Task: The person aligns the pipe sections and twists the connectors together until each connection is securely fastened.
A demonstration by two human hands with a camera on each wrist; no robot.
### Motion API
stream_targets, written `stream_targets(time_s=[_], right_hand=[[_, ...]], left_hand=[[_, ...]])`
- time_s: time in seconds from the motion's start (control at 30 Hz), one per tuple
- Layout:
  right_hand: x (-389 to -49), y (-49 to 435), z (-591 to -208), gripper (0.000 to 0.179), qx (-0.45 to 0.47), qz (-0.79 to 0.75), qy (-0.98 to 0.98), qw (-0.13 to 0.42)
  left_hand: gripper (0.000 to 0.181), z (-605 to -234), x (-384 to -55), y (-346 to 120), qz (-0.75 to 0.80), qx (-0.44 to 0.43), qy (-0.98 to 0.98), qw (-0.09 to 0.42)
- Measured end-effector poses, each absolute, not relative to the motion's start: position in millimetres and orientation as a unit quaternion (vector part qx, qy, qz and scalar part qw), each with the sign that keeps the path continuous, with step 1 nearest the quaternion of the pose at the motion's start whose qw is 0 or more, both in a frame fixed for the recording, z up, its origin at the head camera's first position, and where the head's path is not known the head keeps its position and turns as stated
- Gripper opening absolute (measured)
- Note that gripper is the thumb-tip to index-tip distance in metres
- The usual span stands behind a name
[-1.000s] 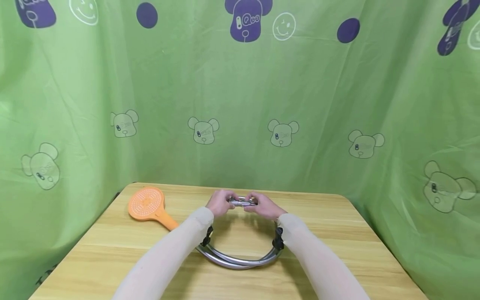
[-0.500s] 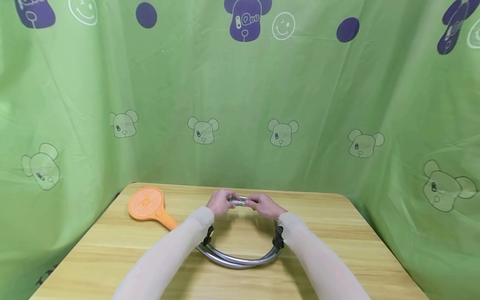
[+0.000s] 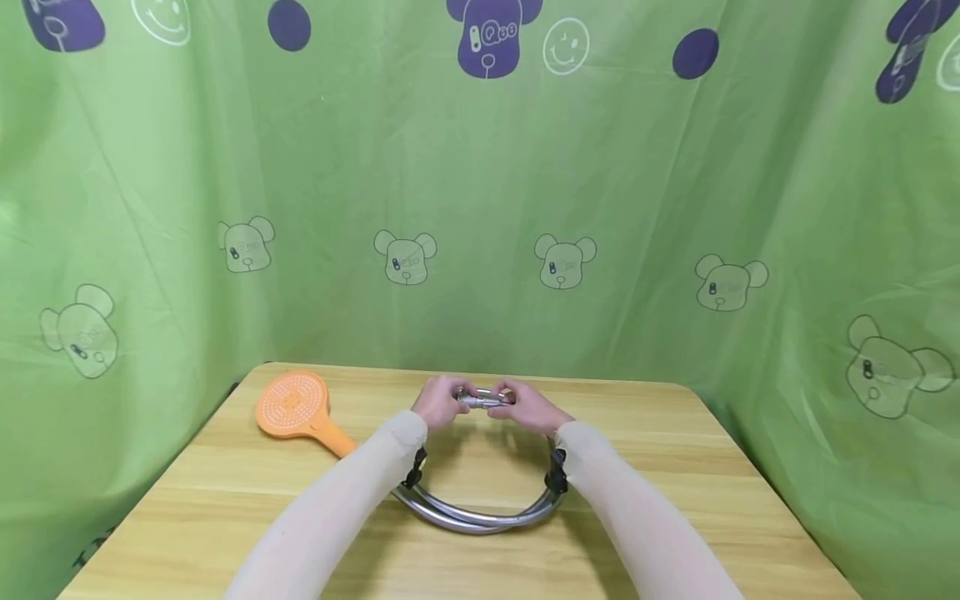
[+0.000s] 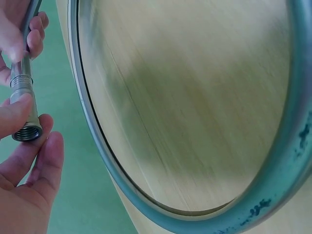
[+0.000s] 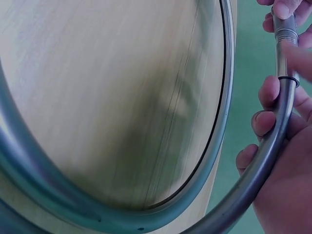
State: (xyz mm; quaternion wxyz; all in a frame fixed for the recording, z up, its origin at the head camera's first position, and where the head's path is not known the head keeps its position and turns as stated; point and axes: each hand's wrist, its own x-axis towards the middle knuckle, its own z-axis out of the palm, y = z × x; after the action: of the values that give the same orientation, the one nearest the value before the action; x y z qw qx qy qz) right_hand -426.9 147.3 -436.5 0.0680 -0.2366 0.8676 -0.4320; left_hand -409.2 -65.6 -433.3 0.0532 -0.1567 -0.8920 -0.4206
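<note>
My left hand (image 3: 442, 403) pinches a silvery hose connector (image 4: 24, 109) between thumb and fingertips. Its hollow end, threaded inside, faces the left wrist camera. From the other side, my right hand (image 3: 531, 408) holds the end of a grey metal shower hose (image 5: 273, 141), fingers curled round it. The right thumb, blurred, lies along the metal end piece beside the connector. A few thread turns show between the two pieces. The hose loops down below both wrists in the head view. An orange shower head (image 3: 294, 406) lies at left, its handle partly hidden behind the left forearm.
All this is over a wooden table (image 3: 645, 467) with rounded far corners. A green curtain (image 3: 480, 183) printed with bear heads hangs behind and on both sides. Black wrist straps (image 3: 557, 472) sit close to the hose loop.
Half a second ago my right fingertips closed in over the joint; now they are spread back along the hose end, much as one second ago. My left hand keeps its place. The view tilts slightly.
</note>
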Motion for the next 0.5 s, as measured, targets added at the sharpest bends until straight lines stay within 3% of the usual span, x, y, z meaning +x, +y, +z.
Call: stream_targets(time_s=[0.3, 0.5], right_hand=[[-425.4, 148.4, -431.9, 0.012, -0.255, -0.406, 0.876, 0.05], [-426.7, 148.3, -433.8, 0.025, -0.248, -0.389, 0.885, 0.056]], left_hand=[[0.027, -430.9, -408.5, -65.6, -0.428, -0.157, -0.888, 0.056], [0.026, -433.0, -407.8, -64.5, -0.433, -0.155, -0.887, 0.05]])
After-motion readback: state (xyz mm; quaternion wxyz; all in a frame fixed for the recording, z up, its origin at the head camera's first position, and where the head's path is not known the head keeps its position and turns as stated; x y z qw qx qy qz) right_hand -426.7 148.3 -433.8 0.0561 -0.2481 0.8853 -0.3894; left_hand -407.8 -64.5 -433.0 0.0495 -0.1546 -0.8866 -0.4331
